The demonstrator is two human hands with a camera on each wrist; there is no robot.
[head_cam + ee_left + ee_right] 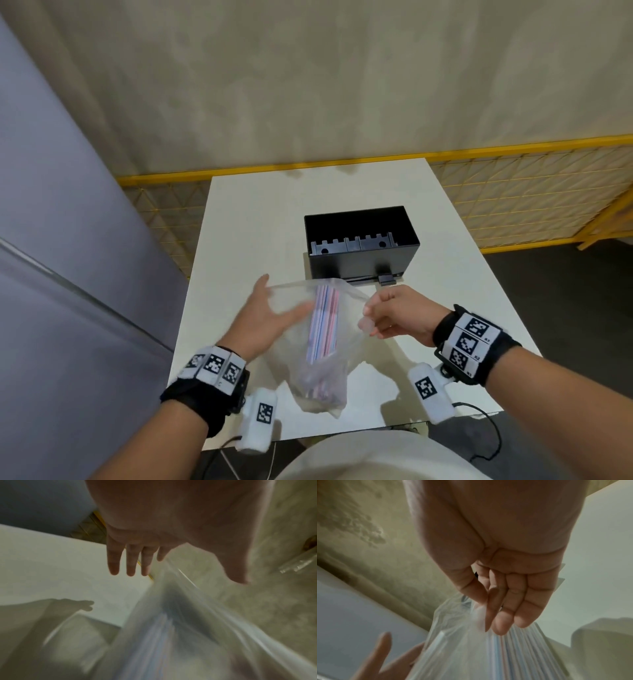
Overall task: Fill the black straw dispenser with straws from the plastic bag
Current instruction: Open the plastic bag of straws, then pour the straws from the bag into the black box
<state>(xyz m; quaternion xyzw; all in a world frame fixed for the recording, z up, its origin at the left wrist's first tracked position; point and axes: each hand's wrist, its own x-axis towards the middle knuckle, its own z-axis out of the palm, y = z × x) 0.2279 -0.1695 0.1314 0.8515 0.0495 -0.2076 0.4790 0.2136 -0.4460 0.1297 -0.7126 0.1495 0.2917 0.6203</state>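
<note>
- Tabletop point(239, 219): white, rectangular, matte, with hand and bag shadows on the near half.
- Room: mottled beige wall behind; a yellow mesh fence point(534, 192) runs along the far edge of the tabletop and off to the right. Grey panel point(61, 205) fills the left side. Dark floor on the right.
- Black straw dispenser point(363, 250): sits on the tabletop right of centre, top open, slotted insert visible inside; no straws visible in it. Small latch at the front bottom edge.
- Plastic bag point(322, 342): clear, held up just in front of the dispenser, mouth toward it, bottom hanging toward the person. It partly blocks the view of the dispenser's front base.
- Straws point(325, 318): striped red, blue and white bundle, all inside the bag, lying lengthwise.
- Right hand point(400, 315) grip: thumb and fingers pinch the bag's right rim, clear in the right wrist view.
- Left hand point(263, 315) grip: fingers straight and spread, at the bag's left side by the mouth; holds nothing. Left wrist view is blurred, so contact is uncertain.
- Both wrists carry black bands with tag markers and white camera pods; cables trail off the near edge of the tabletop.
</note>
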